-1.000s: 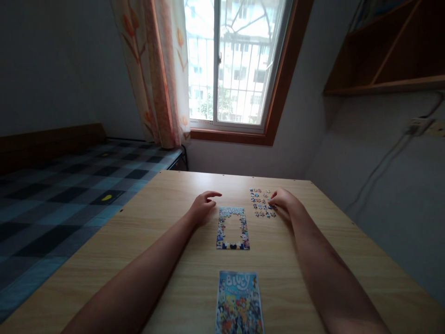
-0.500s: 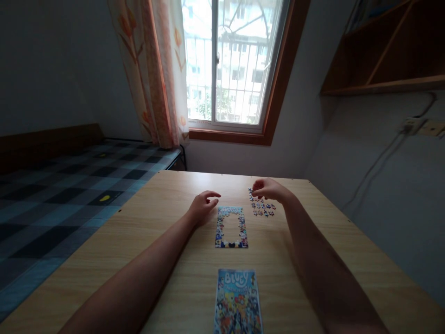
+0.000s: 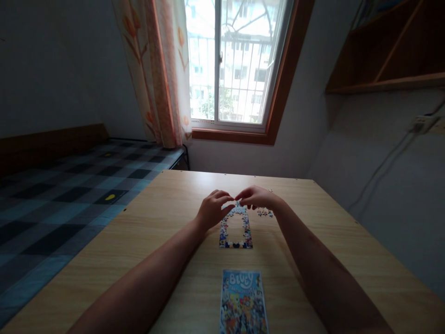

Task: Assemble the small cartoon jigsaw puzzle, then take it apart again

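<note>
Jigsaw puzzle (image 3: pixel 239 210) on wooden table (image 3: pixel 194 287) near window (image 3: pixel 239 69); left grip (image 3: pixel 212 209) apart, right grip (image 3: pixel 259 197) unclear

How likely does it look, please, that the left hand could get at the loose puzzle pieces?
Probably not directly: the right hand extends between the left hand and the loose puzzle pieces, so it would likely get in the way.

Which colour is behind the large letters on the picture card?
Light blue; the picture card shows in the head view.
</note>
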`<act>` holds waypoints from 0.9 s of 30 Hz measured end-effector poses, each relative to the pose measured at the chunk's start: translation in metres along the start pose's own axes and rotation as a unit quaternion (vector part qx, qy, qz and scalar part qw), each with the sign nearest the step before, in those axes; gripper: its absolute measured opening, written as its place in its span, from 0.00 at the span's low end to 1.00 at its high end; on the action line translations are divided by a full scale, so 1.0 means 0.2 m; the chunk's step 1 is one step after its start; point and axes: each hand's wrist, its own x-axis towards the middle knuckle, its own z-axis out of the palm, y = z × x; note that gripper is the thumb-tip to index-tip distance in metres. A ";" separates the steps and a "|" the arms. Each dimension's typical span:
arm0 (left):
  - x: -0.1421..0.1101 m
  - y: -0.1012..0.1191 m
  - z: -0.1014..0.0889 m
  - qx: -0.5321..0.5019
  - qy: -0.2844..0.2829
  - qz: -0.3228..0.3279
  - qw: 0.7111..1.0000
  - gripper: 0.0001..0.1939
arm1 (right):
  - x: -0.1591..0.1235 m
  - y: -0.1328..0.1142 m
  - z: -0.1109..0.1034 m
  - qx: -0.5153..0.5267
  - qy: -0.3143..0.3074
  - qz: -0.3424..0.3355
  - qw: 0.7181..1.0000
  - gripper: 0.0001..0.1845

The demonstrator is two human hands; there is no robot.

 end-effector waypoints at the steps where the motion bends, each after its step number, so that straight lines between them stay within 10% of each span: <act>1: 0.00 0.00 0.00 0.000 -0.009 0.004 1.000 0.09 | 0.00 0.00 0.00 0.001 -0.003 -0.004 1.000 0.18; 14: 0.00 0.00 0.03 -0.004 -0.059 0.030 0.998 0.12 | 0.06 0.09 0.02 0.042 -0.003 -0.062 0.997 0.27; 27: 0.00 0.01 0.00 0.043 -0.014 -0.029 0.999 0.14 | 0.04 0.05 0.02 -0.043 0.077 -0.155 0.984 0.08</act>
